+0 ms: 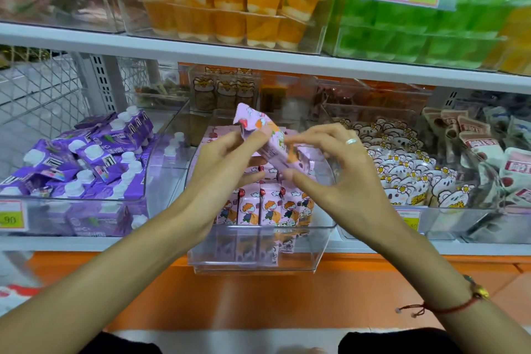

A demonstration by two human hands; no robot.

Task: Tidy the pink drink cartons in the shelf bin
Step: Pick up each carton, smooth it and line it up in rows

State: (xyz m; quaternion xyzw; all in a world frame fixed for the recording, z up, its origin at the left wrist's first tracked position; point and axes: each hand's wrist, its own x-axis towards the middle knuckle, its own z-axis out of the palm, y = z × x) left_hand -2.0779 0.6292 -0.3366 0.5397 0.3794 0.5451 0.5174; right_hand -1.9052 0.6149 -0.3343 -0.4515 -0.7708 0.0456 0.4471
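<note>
A clear plastic bin (301, 253) juts out from the middle of the lower shelf and holds several pink drink cartons (270, 205) with a cartoon child printed on them, standing in a row at its front. One pink carton (258, 126) is lifted above the bin and tilted, top end up and to the left. My left hand (227, 161) grips it from the left with thumb and fingers. My right hand (330, 164) pinches its lower right end between thumb and fingertips; a ring sits on one finger.
A bin of purple cartons with white caps (86, 158) stands to the left. A bin of white cartoon snack packs (402, 169) stands to the right. Tubs of orange jelly cups (230, 8) and green jelly (416, 31) fill the shelf above. An orange ledge (258, 296) runs below.
</note>
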